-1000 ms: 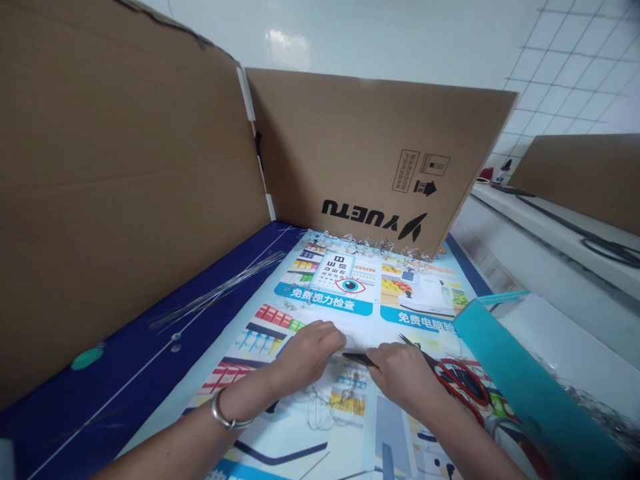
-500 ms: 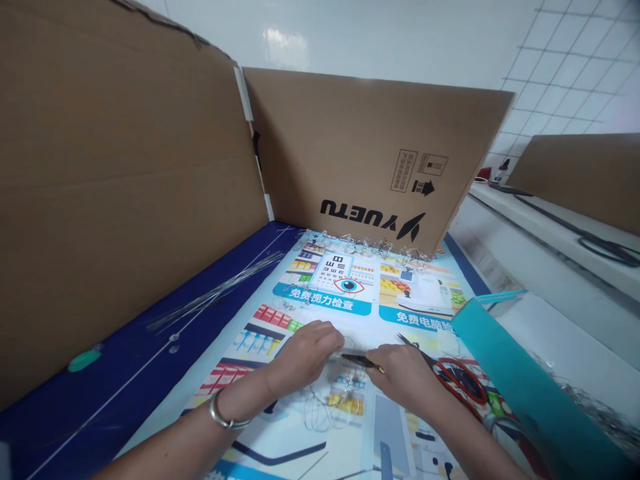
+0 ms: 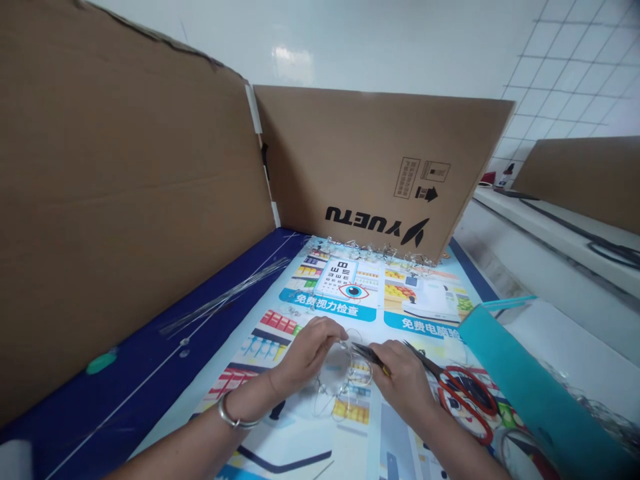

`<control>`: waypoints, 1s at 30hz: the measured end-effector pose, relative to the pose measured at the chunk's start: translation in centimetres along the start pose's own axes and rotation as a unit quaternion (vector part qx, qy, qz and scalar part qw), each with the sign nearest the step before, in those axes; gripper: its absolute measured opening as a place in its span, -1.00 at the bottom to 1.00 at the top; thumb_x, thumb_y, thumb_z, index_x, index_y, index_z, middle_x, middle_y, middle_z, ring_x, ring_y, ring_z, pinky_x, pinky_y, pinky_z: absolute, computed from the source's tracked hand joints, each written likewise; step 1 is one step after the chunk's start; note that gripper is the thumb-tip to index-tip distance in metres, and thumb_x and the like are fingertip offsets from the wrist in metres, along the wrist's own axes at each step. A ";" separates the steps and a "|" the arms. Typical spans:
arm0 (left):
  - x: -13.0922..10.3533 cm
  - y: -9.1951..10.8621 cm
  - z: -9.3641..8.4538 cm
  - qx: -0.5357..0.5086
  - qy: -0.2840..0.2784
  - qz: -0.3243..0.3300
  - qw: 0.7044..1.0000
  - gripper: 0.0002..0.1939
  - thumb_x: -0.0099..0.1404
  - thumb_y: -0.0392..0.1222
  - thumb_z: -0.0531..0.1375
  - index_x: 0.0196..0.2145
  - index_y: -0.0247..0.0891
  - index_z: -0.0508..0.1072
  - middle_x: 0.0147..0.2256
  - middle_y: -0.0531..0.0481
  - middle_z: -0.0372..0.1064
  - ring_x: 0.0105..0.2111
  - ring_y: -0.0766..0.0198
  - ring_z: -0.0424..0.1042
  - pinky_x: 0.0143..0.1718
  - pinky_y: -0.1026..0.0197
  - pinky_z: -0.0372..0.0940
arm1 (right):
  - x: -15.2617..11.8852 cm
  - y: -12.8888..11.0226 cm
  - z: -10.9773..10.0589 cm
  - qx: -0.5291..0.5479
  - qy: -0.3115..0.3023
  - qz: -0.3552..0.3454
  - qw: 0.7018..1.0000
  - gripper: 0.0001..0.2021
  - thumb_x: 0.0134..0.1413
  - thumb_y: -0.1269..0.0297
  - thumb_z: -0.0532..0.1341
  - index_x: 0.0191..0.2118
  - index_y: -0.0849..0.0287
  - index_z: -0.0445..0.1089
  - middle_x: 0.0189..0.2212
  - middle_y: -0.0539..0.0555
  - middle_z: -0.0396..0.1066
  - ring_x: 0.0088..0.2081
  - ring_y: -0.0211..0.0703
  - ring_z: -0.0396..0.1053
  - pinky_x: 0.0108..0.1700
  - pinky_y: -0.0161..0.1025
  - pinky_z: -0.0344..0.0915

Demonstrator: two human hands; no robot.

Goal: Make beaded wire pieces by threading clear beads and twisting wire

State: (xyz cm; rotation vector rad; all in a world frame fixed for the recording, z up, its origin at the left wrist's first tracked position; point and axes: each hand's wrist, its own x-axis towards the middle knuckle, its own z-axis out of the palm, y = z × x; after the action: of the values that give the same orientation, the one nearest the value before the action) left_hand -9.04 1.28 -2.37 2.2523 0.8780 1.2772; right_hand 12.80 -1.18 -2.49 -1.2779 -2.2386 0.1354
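My left hand is closed, its thumb and fingertips pinching thin silvery wire. Loops of this wire hang below the fingers over the printed sheet. My right hand is wrapped round small dark-tipped pliers, whose jaws point left toward the pinched wire. A small gap shows between the plier tips and my left fingertips. Just right of my right hand lie scissors with red handles. Both hands are above the colourful printed sheet.
Cardboard panels stand at the back and left. Small wire pieces line the back panel's foot. Long straight wires lie on blue cloth at left. A teal-edged box with wire bits is at right, beside a roll of tape.
The plier tips have drawn slightly away from my left fingertips and tilt more. The wire loops have shifted. The whole view has moved a little, so the surroundings sit lower and to the right.
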 end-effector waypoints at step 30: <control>-0.2 0.2 0.0 0.049 0.000 0.062 0.997 -0.81 0.26 -0.43 -0.04 -0.23 -0.22 0.24 -0.27 -0.06 0.35 -0.24 0.24 0.30 -0.19 0.10 0.17 | -0.1 0.1 0.0 -0.020 0.020 -0.025 0.999 -0.80 0.01 0.38 0.11 -0.19 0.15 0.35 -0.41 0.07 0.31 -0.31 -0.14 0.23 -0.23 -0.20 0.16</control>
State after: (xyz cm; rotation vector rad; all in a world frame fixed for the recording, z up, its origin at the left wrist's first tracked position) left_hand -9.05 1.02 -2.32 2.4177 0.8280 1.3141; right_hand 12.89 -1.16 -2.57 -1.2336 -2.2485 0.0460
